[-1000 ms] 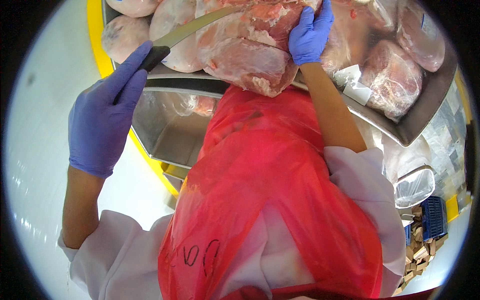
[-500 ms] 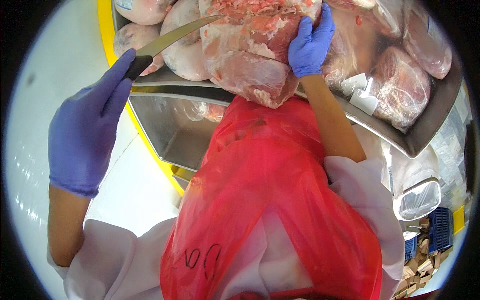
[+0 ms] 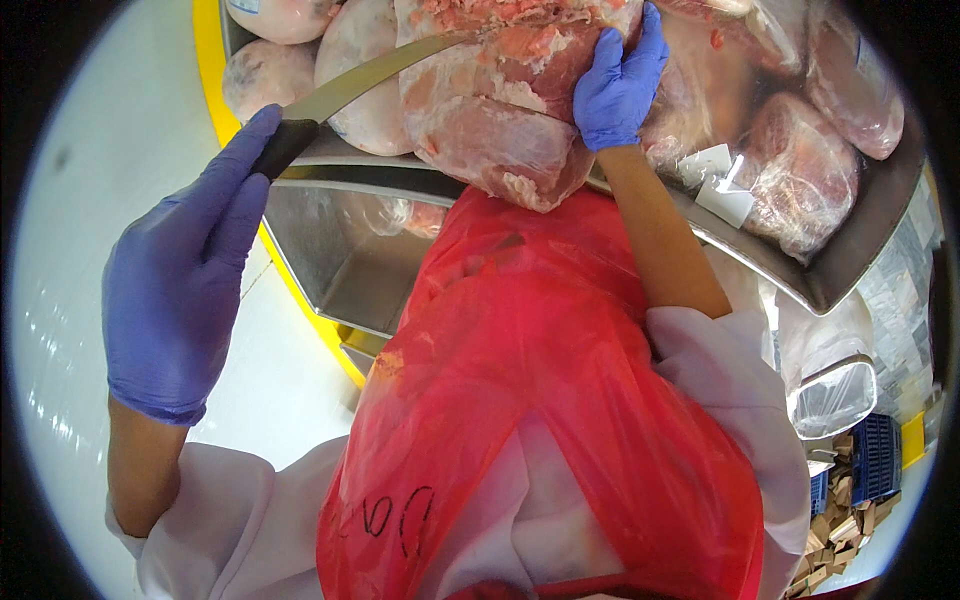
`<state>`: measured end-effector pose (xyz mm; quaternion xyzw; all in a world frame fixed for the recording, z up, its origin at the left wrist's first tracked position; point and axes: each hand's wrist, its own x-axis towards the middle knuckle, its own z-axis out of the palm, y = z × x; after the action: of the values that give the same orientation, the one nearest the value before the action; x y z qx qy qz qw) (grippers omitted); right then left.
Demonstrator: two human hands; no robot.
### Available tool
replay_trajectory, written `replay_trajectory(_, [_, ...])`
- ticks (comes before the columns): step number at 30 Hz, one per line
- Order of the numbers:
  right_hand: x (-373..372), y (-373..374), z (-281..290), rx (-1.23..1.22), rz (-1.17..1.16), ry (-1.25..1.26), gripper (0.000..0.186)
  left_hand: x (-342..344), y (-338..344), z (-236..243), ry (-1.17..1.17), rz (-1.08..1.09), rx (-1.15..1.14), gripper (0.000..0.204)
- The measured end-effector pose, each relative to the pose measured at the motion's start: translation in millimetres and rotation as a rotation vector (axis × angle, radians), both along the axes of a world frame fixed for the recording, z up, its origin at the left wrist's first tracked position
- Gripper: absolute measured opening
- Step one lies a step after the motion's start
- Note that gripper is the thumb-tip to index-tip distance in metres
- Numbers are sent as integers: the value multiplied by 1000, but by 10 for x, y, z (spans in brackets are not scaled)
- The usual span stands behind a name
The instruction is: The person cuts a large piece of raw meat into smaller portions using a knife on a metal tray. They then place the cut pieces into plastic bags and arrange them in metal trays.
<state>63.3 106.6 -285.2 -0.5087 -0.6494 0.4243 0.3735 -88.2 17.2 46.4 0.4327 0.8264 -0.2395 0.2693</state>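
My left hand (image 3: 172, 295), in a blue glove, is closed on the dark handle of a long curved knife (image 3: 370, 72). The blade reaches across to a large piece of raw meat (image 3: 490, 150), its tip on or just over the ragged red and fatty top; contact is unclear. My right hand (image 3: 618, 90), also gloved, grips the right side of this piece, thumb and fingers bent against it. The meat lies at the front edge of a metal tray, just above my red apron (image 3: 510, 330), among several pale rounded pieces (image 3: 355, 120) and plastic-wrapped pieces (image 3: 795, 175).
A lower steel bin (image 3: 350, 270) is left of my apron. A yellow edge (image 3: 208, 70) borders the metalwork over a white floor (image 3: 80, 260). At right are the tray's rim (image 3: 830, 285), a bag-lined container (image 3: 830, 390), blue crates (image 3: 875, 455) and piled brown pieces (image 3: 840, 530).
Since a second ago my left hand has drawn left and down with the knife, then edged slightly right again. The view has shifted slightly. My right hand keeps its grip on the meat.
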Motion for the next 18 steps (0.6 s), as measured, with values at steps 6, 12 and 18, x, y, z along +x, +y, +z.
replay_trajectory(6, [8, -2, -15, -36, -15, 56, 50, -22, 157, -43, -14, -7, -114, 36])
replay_trajectory(12, [3, 5, 0, -28, 6, 23, 51, -43, 42, -105, -16, -108, 2, 36])
replay_trajectory(18, [10, 7, -32, -1, 14, 17, 51, 92, 50, -201, 48, -162, -60, 39])
